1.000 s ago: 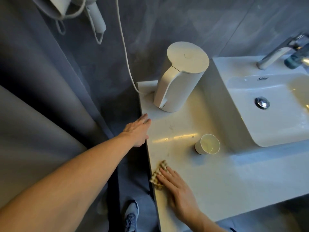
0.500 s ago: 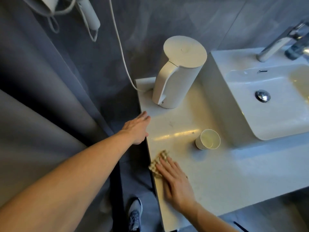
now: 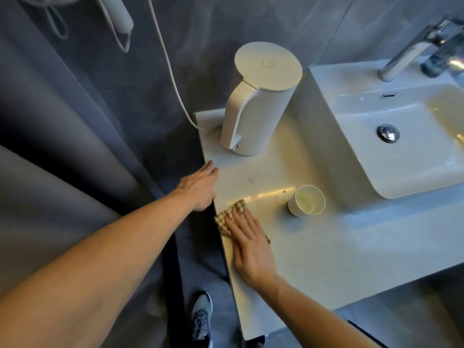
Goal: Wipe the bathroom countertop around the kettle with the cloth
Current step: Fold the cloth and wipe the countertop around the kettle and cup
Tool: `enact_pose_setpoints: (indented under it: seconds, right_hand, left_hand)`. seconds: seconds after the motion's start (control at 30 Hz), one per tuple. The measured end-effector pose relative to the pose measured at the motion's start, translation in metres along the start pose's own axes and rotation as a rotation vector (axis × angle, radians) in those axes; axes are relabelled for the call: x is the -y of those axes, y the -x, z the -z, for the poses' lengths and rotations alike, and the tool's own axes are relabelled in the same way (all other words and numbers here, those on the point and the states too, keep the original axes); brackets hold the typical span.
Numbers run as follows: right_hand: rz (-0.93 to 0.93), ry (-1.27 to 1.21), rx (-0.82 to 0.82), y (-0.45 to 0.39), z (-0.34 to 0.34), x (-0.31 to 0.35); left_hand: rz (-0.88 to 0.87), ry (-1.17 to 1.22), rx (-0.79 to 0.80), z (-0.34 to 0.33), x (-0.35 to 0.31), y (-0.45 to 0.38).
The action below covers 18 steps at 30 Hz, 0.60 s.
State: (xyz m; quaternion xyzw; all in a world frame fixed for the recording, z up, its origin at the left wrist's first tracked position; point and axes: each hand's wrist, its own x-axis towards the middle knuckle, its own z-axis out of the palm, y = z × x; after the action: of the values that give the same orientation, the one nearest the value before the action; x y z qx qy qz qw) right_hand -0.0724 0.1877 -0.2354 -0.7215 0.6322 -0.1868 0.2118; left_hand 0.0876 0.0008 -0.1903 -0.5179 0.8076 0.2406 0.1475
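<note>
Right hand (image 3: 251, 244) flat on cloth (image 3: 229, 214); kettle (image 3: 261, 101) well apart.

A tan-and-cream checked cloth (image 3: 229, 217) lies on the pale speckled stone surface (image 3: 326, 252), near a white plastic kettle (image 3: 261, 101) and cream cup (image 3: 306, 200).
</note>
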Motion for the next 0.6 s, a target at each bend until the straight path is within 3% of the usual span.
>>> enact_pose_setpoints:
  seconds: [0.1, 0.17, 0.33, 0.43, 0.6]
  right_hand:
    - [0.058, -0.015, 0.077, 0.07, 0.004, 0.003]
    - [0.046, -0.009, 0.118, 0.072, 0.015, -0.007]
    - [-0.041, -0.015, -0.002, -0.042, 0.035, -0.025]
    - [-0.127, 0.105, 0.051, -0.102, 0.029, -0.032]
    - [-0.034, 0.077, 0.018, -0.005, 0.011, -0.023]
  left_hand:
    - [0.0, -0.01, -0.001, 0.003, -0.004, 0.002]
    - [0.002, -0.019, 0.004, 0.005, -0.005, 0.003]
    - [0.024, -0.031, 0.007, 0.001, -0.005, -0.001]
    - [0.04, -0.043, -0.007, -0.002, -0.004, -0.004]
    - [0.024, -0.029, -0.001, -0.004, -0.002, -0.005]
